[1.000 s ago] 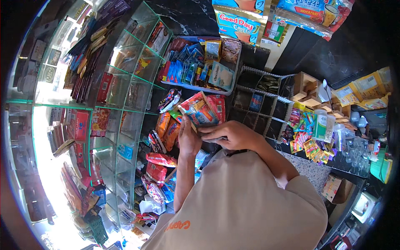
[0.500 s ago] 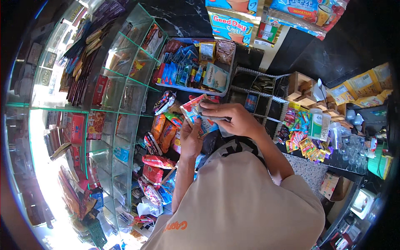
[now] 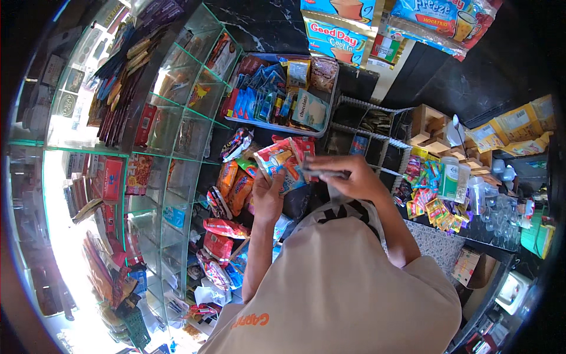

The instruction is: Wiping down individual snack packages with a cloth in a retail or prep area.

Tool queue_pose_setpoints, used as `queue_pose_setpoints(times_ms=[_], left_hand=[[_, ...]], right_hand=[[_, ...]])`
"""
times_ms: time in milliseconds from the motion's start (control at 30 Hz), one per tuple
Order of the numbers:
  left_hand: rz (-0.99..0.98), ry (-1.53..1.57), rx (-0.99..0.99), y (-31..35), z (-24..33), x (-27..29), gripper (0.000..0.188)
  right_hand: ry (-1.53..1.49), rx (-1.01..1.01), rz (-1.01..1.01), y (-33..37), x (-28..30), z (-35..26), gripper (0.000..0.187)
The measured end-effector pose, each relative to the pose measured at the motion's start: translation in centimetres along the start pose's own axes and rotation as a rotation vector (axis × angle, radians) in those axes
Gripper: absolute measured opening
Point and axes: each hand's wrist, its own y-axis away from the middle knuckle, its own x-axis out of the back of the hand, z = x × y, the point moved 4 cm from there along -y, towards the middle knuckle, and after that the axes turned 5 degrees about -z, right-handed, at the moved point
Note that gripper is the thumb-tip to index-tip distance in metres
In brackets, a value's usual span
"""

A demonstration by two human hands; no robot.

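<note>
A red, white and blue drink-powder packet with a pictured cup is upright in my left hand, pinched at its lower left edge. My right hand is just right of the packet, its fingers closed round a thin, dark grey object whose kind I cannot make out. Left of the packet lie orange snack bags, and behind it a grey-white plastic bin holds many sachets.
Glass shelving runs along the left side. A white wire rack and a wooden holder stand at right, with colourful sachets and a lidded jar nearby. Large blue packets hang at the top.
My right hand has moved right, away from the packet's upper right part, with the dark grey object in its fingers. The packet stays in my left hand, and more of its front shows.
</note>
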Motion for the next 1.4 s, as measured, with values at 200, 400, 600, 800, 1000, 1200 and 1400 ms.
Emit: queue_pose_setpoints(times_ms=[200,400,600,800,1000,1200,1400], left_hand=[[-0.057,-0.256,-0.087,0.3,-0.2,-1.7,0.035],[-0.020,-0.293,-0.122,1.0,0.1,-1.9,0.044],[-0.019,-0.351,-0.053,1.4,-1.0,-0.9,0.042],[-0.056,-0.267,-0.048,1.1,-1.0,-2.9,0.036],[-0.095,-0.242,-0.063,0.4,0.0,-2.2,0.031],[-0.042,-0.072,0.036,0.0,-0.4,-0.4,0.040],[-0.109,-0.266,-0.038,0.1,-0.8,-0.9,0.037]], right_hand=[[0.144,0.169,0.083,-3.5,-0.8,-1.0,0.041],[0.309,0.172,-0.037,-4.2,-1.4,-0.6,0.045],[0.218,0.080,0.035,-2.7,0.2,1.5,0.038],[0.093,0.096,0.131,-2.3,-0.5,0.8,0.034],[0.148,0.084,0.103,-1.4,-1.7,1.3,0.039],[0.117,0.010,0.051,-0.1,-1.2,2.7,0.043],[0.120,0.084,0.096,-1.1,-2.1,-0.1,0.046]])
